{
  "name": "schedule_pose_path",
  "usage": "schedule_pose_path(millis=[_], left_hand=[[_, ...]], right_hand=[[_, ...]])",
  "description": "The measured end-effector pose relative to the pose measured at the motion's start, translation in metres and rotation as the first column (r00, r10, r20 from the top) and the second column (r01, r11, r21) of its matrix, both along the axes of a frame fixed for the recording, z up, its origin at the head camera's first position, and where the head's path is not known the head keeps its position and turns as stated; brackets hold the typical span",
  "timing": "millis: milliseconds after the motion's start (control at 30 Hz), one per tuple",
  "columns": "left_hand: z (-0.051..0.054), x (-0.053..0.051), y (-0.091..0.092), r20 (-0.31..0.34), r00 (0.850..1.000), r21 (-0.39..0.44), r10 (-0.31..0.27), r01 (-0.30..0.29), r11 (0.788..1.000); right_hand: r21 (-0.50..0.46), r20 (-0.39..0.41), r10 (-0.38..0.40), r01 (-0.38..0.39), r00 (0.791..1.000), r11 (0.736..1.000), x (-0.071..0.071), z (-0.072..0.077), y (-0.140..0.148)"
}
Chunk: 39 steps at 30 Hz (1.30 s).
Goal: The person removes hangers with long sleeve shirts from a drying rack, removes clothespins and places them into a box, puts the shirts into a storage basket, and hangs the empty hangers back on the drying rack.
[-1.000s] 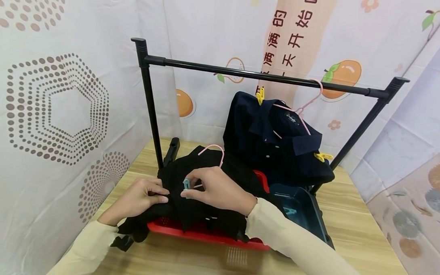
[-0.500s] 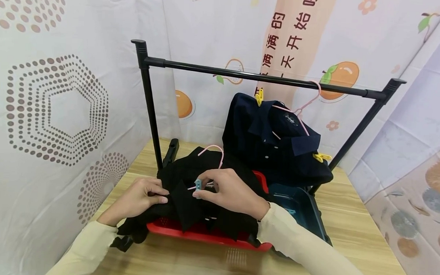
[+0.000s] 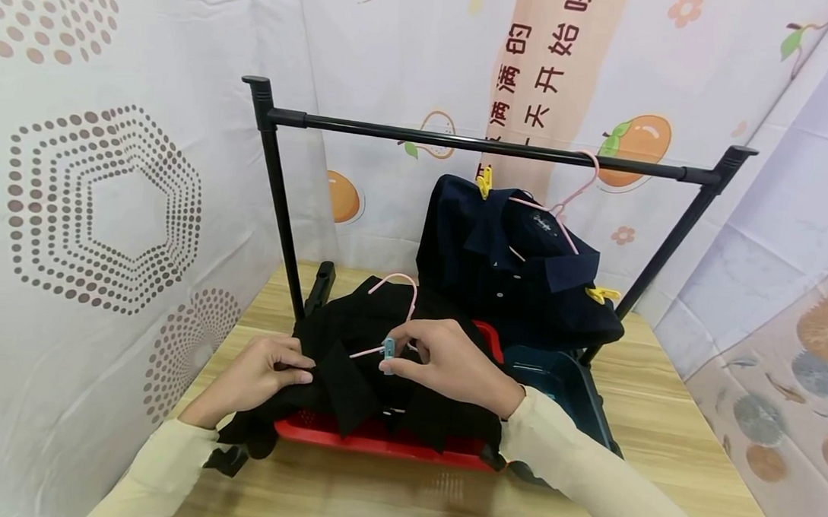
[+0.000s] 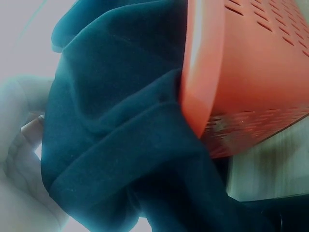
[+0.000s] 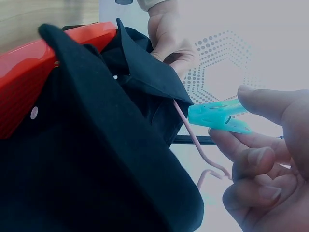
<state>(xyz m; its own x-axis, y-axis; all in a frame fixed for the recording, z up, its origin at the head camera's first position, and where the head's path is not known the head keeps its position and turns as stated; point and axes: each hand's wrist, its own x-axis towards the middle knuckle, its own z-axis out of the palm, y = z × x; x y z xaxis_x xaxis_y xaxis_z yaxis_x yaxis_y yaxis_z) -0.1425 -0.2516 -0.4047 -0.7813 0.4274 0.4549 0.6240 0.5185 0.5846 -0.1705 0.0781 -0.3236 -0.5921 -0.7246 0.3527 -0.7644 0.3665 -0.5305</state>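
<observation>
A black shirt [image 3: 337,317] with a collar lies over a red basket [image 3: 380,444], and a pink hanger [image 3: 413,296] pokes out of its neck. At the shirt's left side my left hand [image 3: 262,375] pinches the cloth between thumb and fingers. My right hand [image 3: 458,366] holds a light blue clothespin [image 3: 388,356] over the neck opening. Seen from the right wrist, the thumb and a finger pinch the clothespin [image 5: 215,116] by its handle end, and its tip is close to the collar [image 5: 149,72]. Dark cloth [image 4: 116,116] fills much of the left wrist view.
Behind stands a black rack [image 3: 459,144]. A navy shirt [image 3: 469,245] hangs from its bar on another pink hanger [image 3: 586,185], with yellow clothespins [image 3: 484,182] at both shoulders. A dark blue tray [image 3: 597,409] sits right of the basket, partly behind my right arm.
My right hand has moved to the right with the clothespin, away from my left hand, uncovering the left collar flap and part of the hanger. My left hand stays nearly in place.
</observation>
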Motion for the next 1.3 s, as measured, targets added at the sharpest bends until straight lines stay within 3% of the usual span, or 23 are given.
schedule_pose_path(millis=[567,1300], left_hand=[[0.0,-0.002,0.0,-0.048,0.999,0.007,-0.007,0.007,1.0],[0.0,-0.003,-0.002,-0.016,1.0,0.01,-0.008,0.008,1.0]], right_hand=[[-0.045,-0.025,-0.067,0.066,0.997,0.997,0.0,-0.003,0.026],[-0.081,-0.034,-0.146,0.143,0.989,0.986,0.002,-0.01,0.055]])
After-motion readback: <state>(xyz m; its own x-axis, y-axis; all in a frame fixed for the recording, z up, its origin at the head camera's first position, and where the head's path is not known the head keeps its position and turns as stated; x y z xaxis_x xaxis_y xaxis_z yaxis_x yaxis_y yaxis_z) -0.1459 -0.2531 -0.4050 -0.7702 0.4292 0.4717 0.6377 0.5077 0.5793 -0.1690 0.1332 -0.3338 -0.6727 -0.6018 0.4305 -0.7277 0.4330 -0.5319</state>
